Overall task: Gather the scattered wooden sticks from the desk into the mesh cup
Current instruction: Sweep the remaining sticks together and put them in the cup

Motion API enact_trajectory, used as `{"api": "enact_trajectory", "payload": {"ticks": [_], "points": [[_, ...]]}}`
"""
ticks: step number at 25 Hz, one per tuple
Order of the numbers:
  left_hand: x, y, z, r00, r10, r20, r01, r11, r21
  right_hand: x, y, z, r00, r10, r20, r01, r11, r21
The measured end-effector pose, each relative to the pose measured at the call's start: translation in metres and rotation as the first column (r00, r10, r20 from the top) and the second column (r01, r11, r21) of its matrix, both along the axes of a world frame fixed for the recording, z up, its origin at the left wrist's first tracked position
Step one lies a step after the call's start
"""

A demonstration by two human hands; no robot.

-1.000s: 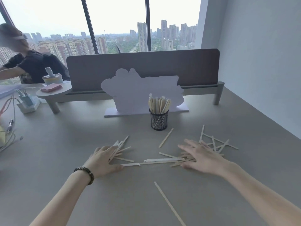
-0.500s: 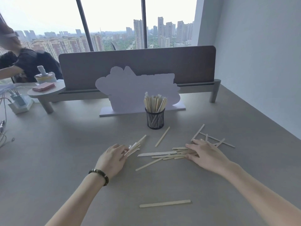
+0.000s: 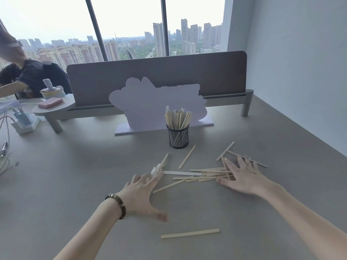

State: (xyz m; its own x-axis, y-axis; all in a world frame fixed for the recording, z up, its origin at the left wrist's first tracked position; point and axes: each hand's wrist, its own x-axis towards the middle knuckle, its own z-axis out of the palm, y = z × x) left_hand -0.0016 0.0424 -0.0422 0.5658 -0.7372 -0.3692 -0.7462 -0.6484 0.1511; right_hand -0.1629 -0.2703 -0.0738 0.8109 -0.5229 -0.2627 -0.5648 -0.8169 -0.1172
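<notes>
Sweeping inward, your left hand (image 3: 139, 194) and right hand (image 3: 242, 177), fingers splayed flat, have bunched the pale wooden sticks (image 3: 202, 175) tighter; the black mesh cup (image 3: 178, 136) awaits.

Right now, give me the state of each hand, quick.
Left hand: open, flat on the desk, fingers against a few wooden sticks; holding nothing.
Right hand: open, fingers spread over the stick pile; holding nothing.

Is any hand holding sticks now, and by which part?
Neither grips anything. The left hand and the right hand lie flat and open, pressing on loose sticks on the desk.
</notes>
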Motion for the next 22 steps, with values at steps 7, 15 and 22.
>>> {"api": "enact_trajectory", "payload": {"ticks": [7, 15, 22], "points": [[-0.023, -0.003, -0.002, 0.995, -0.08, 0.059, 0.07, 0.986, 0.149, 0.008, 0.016, -0.006, 0.951, 0.175, 0.256, -0.226, 0.956, 0.187], [-0.011, -0.007, -0.007, 0.99, -0.017, 0.142, 0.03, 0.996, -0.086, 0.007, 0.005, -0.005, 0.941, 0.208, 0.268, -0.214, 0.977, -0.007], [-0.01, -0.017, -0.012, 0.992, 0.016, 0.123, 0.0, 0.992, -0.127, 0.012, 0.015, -0.006, 0.859, 0.281, 0.428, -0.331, 0.942, 0.048]]}}
